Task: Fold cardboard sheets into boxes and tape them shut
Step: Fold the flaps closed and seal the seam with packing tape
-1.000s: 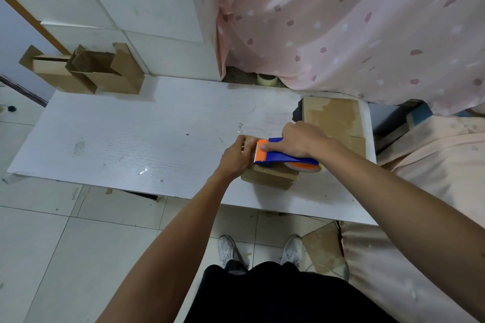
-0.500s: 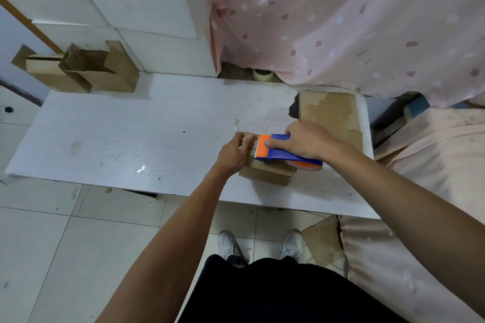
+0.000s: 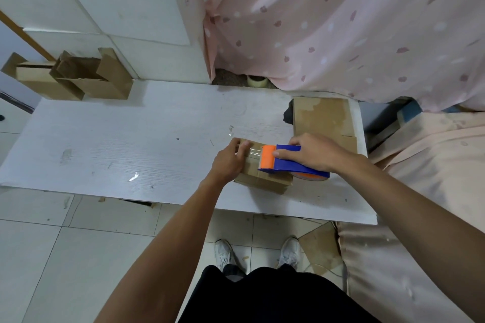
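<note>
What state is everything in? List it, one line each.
Cardboard box: flaps closed, clear tape partly laid across its top.
Tape dispenser: on the box top, gripped by the right hand.
Left hand: holds the box's left end.
Open boxes: at table's far left corner, flaps up.
Cardboard sheets: flat, at table's right end.

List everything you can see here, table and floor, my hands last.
small box: one, brown, table's near right
tape dispenser: one, blue and orange, on the small box
flat cardboard: one stack, brown, table's right end
open boxes: at least two, brown, table's far left corner
tape roll: one, pale, floor behind the table
table: one, white, centre
curtain: one, pink, spotted, behind the table
shoes: two, white, floor below
left hand: one, grips the small box's left end
right hand: one, grips the tape dispenser
</note>
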